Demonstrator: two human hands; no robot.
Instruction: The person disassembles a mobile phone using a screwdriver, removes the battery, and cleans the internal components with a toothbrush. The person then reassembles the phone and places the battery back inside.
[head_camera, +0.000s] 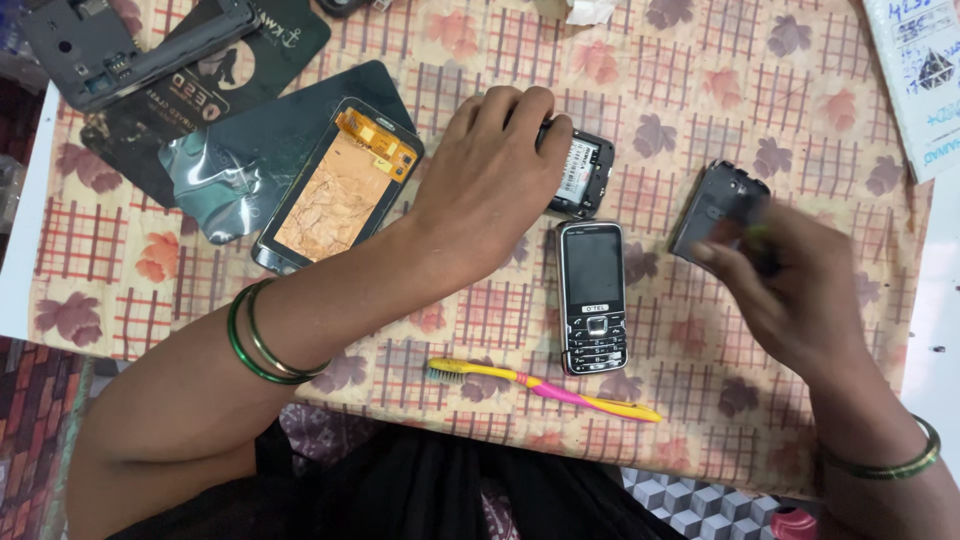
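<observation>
Phone (593, 296) at 6 o'clock lies closed, untouched. Left hand (492, 180) clenched on opened body (583, 172); right hand (792, 290), blurred, probably gripping back cover (712, 208) at 3 o'clock. Reassembly not done.

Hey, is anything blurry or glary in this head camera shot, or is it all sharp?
Head view: the right hand and the dark back cover it holds are smeared by motion blur; the left hand, keypad phone and toothbrush are sharp; light is soft and even, with glare only on the crumpled plastic film.
</observation>
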